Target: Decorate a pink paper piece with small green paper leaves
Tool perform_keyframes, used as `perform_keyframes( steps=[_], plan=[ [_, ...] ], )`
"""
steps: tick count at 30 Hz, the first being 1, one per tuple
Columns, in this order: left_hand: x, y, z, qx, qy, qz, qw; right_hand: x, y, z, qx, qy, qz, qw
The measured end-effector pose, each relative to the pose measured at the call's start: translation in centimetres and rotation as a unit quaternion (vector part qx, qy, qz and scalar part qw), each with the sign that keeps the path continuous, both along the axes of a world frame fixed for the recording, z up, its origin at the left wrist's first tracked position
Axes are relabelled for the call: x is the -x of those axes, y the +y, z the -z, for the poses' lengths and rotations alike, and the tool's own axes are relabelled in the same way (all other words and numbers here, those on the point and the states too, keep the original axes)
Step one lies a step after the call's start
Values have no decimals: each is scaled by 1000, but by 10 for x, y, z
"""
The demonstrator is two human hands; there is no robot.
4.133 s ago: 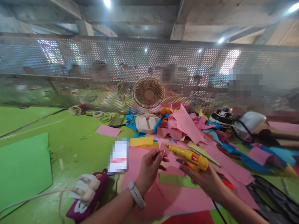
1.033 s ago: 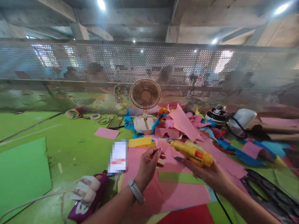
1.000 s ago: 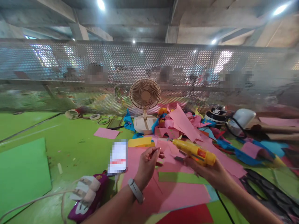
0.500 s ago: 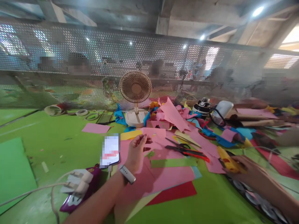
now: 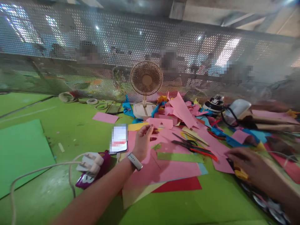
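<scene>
My left hand (image 5: 142, 141) is raised over the pink paper sheets (image 5: 178, 168), a pale watch on its wrist. Its fingertips are pinched on a small pink paper piece (image 5: 159, 122). My right hand (image 5: 249, 163) is low at the right and smeared by motion. It lies over a yellow glue gun (image 5: 239, 173), which rests by a black mat (image 5: 260, 197). Whether the fingers still grip the gun is unclear. Red-handled scissors (image 5: 192, 147) lie on the paper between my hands.
A small beige fan (image 5: 146, 78) stands behind a heap of coloured paper scraps (image 5: 185, 111). A phone (image 5: 119, 139) leans by a purple pouch carrying a white charger (image 5: 92, 160) and its cable. A green sheet (image 5: 21, 150) lies left, tape rolls (image 5: 67, 97) by the mesh screen.
My right hand swung the glue gun from in front of me down to the right, onto the table edge by the black mat. The view turned right and down. My left hand kept its pinch.
</scene>
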State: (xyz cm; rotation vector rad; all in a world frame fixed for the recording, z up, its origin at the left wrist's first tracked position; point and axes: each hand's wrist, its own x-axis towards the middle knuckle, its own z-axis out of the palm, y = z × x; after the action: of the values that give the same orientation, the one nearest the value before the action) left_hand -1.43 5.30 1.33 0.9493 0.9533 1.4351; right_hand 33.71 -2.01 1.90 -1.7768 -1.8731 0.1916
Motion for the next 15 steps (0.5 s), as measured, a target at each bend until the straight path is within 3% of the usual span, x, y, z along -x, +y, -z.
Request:
perform_keyframes(
  steps=[1, 4, 7, 10, 13, 15],
  plan=[
    [0, 0, 0, -1, 2, -5, 1000, 28, 13, -2, 34, 6, -48, 998],
    [-1, -2, 0, -1, 11, -18, 1000, 112, 53, 2, 43, 18, -170, 984],
    [-2, -2, 0, -2, 17, -23, 1000, 159, 78, 10, 59, -25, -239, 969],
    [-2, -1, 2, -2, 26, -23, 999, 150, 85, 6, 42, -64, -234, 969],
    [-1, 1, 3, 5, 30, -21, 999, 102, 87, -4, 38, -104, -181, 977],
    [-2, 2, 4, 12, 28, -22, 999, 70, 89, -7, 56, -140, -109, 982]
  ],
)
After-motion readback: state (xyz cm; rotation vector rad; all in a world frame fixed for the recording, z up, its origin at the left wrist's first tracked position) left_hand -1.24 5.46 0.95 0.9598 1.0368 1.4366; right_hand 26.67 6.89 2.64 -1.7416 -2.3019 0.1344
